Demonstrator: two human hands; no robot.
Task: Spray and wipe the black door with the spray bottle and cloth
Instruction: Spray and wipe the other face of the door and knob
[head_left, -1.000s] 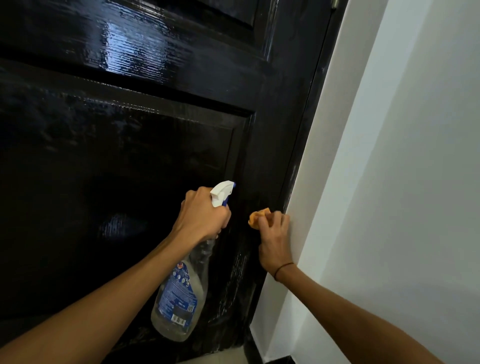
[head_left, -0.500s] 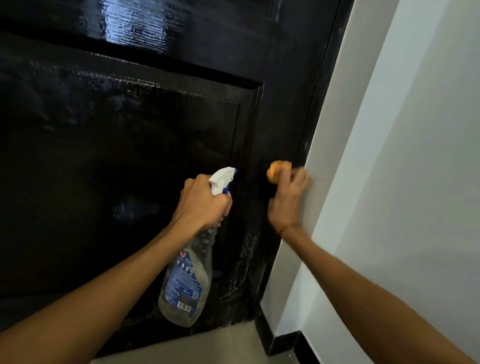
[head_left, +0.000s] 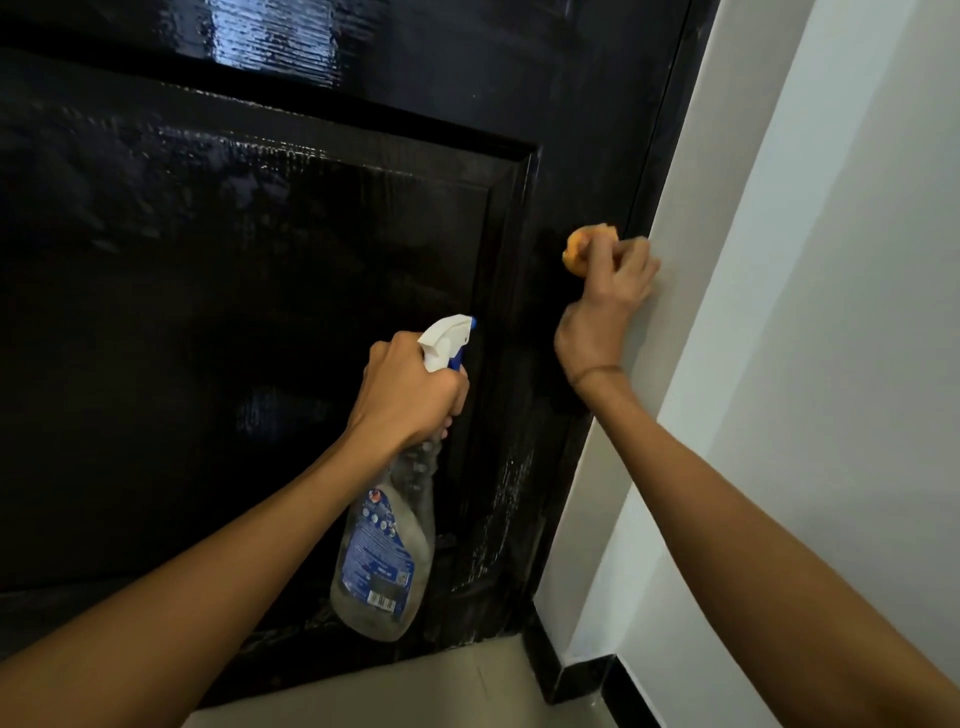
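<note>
While the right hand (head_left: 605, 291) clutches the cloth (head_left: 584, 247), left fingers (head_left: 415, 384) grip the spray bottle (head_left: 387, 540) (contents unclear).

Orange cloth (head_left: 582, 248) bunched against glossy black door (head_left: 260, 260); clear spray bottle (head_left: 387, 540) hangs tilted.

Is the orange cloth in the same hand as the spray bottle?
No, the right hand holds the orange cloth, while the left hand grips the spray bottle.
</note>
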